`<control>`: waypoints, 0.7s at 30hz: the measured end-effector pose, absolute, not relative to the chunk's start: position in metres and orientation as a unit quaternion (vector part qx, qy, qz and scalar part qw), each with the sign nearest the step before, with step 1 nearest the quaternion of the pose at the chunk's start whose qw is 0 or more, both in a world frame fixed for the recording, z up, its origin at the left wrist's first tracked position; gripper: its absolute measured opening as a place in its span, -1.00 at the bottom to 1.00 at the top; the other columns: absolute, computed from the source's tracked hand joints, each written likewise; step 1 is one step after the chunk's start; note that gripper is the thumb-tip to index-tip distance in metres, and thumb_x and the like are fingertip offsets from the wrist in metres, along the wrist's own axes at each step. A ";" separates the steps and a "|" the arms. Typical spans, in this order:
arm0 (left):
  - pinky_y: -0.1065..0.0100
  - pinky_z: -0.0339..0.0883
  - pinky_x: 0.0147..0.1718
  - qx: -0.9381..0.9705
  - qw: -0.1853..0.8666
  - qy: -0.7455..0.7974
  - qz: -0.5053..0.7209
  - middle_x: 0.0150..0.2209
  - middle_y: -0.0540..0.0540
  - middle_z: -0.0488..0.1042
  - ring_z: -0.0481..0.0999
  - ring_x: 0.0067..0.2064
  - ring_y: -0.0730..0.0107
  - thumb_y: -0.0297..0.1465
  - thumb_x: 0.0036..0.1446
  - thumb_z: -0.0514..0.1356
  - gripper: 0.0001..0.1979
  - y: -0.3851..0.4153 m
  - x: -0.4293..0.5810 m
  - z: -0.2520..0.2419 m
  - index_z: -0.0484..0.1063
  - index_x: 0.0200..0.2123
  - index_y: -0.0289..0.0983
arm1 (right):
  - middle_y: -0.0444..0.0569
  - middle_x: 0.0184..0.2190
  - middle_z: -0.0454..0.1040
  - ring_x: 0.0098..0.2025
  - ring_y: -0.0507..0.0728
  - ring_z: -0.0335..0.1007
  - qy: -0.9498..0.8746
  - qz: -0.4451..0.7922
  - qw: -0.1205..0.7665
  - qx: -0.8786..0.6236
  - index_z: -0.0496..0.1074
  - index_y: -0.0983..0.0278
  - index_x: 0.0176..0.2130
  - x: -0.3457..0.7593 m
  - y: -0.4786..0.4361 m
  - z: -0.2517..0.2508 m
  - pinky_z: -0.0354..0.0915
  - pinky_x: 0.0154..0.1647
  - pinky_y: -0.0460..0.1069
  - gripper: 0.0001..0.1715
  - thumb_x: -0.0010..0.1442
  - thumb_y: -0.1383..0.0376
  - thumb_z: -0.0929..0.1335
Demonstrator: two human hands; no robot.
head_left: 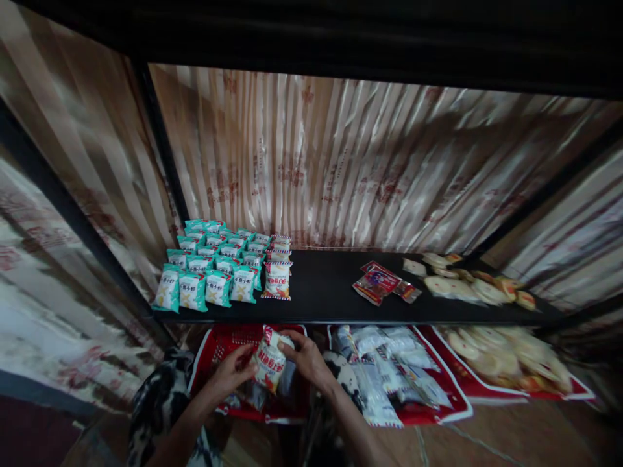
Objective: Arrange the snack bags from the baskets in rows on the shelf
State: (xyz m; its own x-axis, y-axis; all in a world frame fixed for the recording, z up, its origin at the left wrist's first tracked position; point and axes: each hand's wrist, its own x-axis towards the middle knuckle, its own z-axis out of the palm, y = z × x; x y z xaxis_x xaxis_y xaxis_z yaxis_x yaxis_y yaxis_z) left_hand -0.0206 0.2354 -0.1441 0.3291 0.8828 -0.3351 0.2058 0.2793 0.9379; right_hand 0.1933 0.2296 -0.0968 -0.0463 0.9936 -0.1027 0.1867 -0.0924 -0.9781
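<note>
First: And there's the snack bag (270,360), just out in front of the shelf's (321,285) front edge, toward its left end, up in the hands over a red basket (224,337)!

Second: Who has hold of it?

First: The right hand (305,357), by the look of it. Thumb laid on the printed side at the upper edge, fingers bent in near the top, the gap closed down to the bag itself.

Second: And the left hand (237,370)?

First: On the flank toward the shelf's left end, thumb and fingers slightly parted, tips right at the bag's edge. Pinching or merely steadying? That cannot be told from here.

Second: So the bag sits squarely between them: toward the shelf's right end from the left fingers, toward its left end from the right ones. Both hands are at it, the right a touch nearer the shelf.

First: Now look how it points! The long axis runs up toward the shelf, roughly square to the front edge, the top end leaning a little toward the shelf's left end. Printed face turned to the person.

Second: And on the shelf, left of its middle, a column of similar bags (277,280), right beside rows of green packets (204,266). Red packets (382,284) lie farther along, toward the shelf's right end.
</note>
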 end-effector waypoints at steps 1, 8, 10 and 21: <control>0.26 0.36 -0.05 0.530 0.621 0.505 0.280 0.06 -0.29 0.41 0.45 0.02 0.08 0.06 -0.30 0.31 -0.14 0.234 -0.018 -0.145 0.34 0.05 -0.31 | -0.07 -0.35 0.57 -0.30 0.16 0.44 -0.526 0.495 0.420 -0.549 0.53 0.27 -0.27 0.194 0.232 -0.093 0.30 -0.22 0.00 -0.57 -0.05 0.01 0.41; 0.20 0.37 -0.09 0.517 0.614 0.497 0.329 -0.05 -0.27 0.50 0.49 -0.05 0.08 -0.03 -0.22 0.31 -0.30 0.233 -0.002 -0.145 0.38 -0.05 -0.36 | -0.09 -0.43 0.52 -0.42 0.09 0.39 -0.437 0.506 0.449 -0.593 0.50 0.31 -0.17 0.200 0.241 -0.084 0.30 -0.37 -0.04 -0.35 -0.18 -0.05 0.46; 0.22 0.38 -0.11 0.509 0.615 0.498 0.339 -0.06 -0.27 0.50 0.50 -0.07 0.10 -0.03 -0.19 0.28 -0.31 0.235 0.001 -0.142 0.37 -0.05 -0.36 | -0.11 -0.44 0.50 -0.44 0.07 0.38 -0.413 0.506 0.455 -0.605 0.43 0.31 -0.04 0.201 0.243 -0.088 0.31 -0.39 -0.05 -0.24 -0.16 -0.05 0.46; 0.31 0.40 -0.21 0.497 0.626 0.500 0.333 -0.13 -0.20 0.54 0.53 -0.16 0.20 -0.03 -0.15 0.26 -0.34 0.254 0.003 -0.128 0.38 -0.05 -0.34 | -0.14 -0.64 0.46 -0.60 0.03 0.28 -0.284 0.562 0.520 -0.577 0.50 0.33 -0.50 0.207 0.256 -0.097 0.19 -0.55 -0.09 -0.56 -0.20 0.00 0.48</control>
State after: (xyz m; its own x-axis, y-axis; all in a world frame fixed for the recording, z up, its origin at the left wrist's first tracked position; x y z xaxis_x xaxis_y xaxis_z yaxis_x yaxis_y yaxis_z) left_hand 0.0027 0.2537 -0.1282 0.2776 0.9146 -0.2941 0.0800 0.2830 0.9558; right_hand 0.2069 0.2559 -0.0974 0.2080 0.9120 -0.3535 -0.2565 -0.2979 -0.9195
